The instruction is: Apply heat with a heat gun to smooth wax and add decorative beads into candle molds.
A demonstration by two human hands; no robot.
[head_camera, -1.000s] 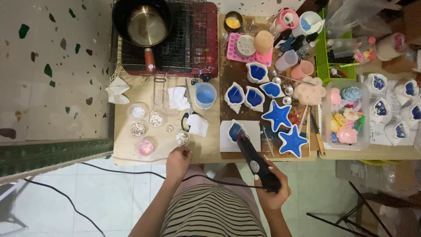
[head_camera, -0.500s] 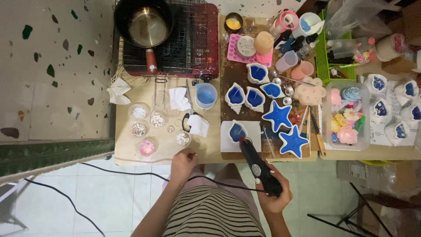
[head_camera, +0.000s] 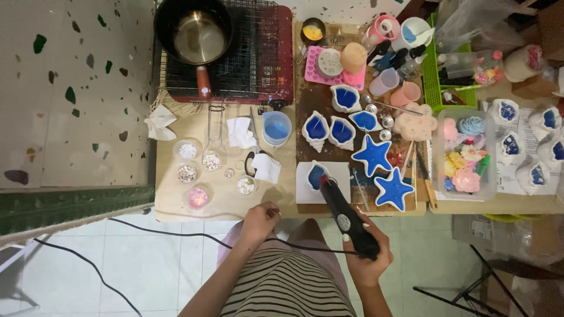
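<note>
heat gun [head_camera: 346, 218] in right hand [head_camera: 367, 258] grip; nozzle over blue shell mould [head_camera: 316, 175]

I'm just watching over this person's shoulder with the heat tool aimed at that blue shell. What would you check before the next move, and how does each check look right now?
1. Right hand grips the black heat tool firmly: ok.
2. Nozzle points at the blue-filled shell mould on its white sheet: ok.
3. Nozzle clear of the mould's surface: cannot tell.
4. Black cord free of snags: not ok, it trails across the lap and the floor.
5. Left hand away from the nozzle: ok, at the table edge.
6. Star moulds out of the heat path: ok, off to the side.
</note>
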